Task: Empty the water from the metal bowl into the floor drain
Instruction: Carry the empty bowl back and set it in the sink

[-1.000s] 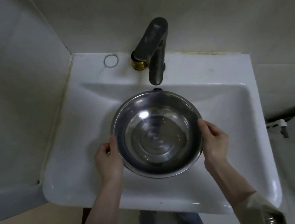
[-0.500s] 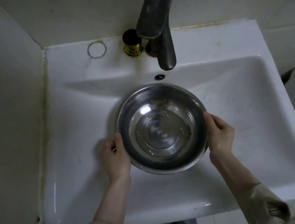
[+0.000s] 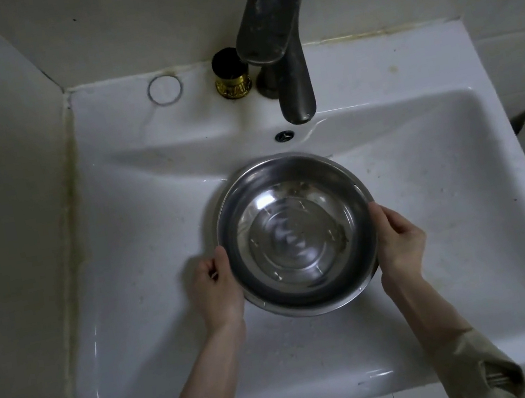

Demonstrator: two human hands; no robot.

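Gripping the metal bowl [image 3: 296,234] from both sides: left hand [image 3: 215,286] at the bowl's 8 o'clock, right hand [image 3: 398,238] at its 3 to 4 o'clock. Each thumb lies at the rim and the fingers curl round the outer wall. Fingertips are mostly hidden under the bowl, so how far they wrap can't be told.

Bowl sits upright and roughly level in the middle of the white sink [image 3: 131,255], at 6 o'clock from the faucet [image 3: 280,22] spout and the overflow hole [image 3: 284,135]. Can't tell whether it rests on the basin or is just clear of it. Shallow water [image 3: 299,262] covers the bottom, rippling.

Judged step: lift-out and carry, pour not yet begun. Floor drain is not in view, so it is off to one side or below the sink.

Doing it well:
- Lift straight up and level, both hands at equal height. The grip is near-opposed, so balance should be fine.
- Clear the near sink edge at 6 o'clock before turning away.
- The faucet spout overhangs at 12 o'clock, so don't raise the bowl toward it.
- Move slowly. The water level is low, so slosh risk is small, but a wet steel rim is likely slippery.
- At the drain, get low, then tip one edge gradually.
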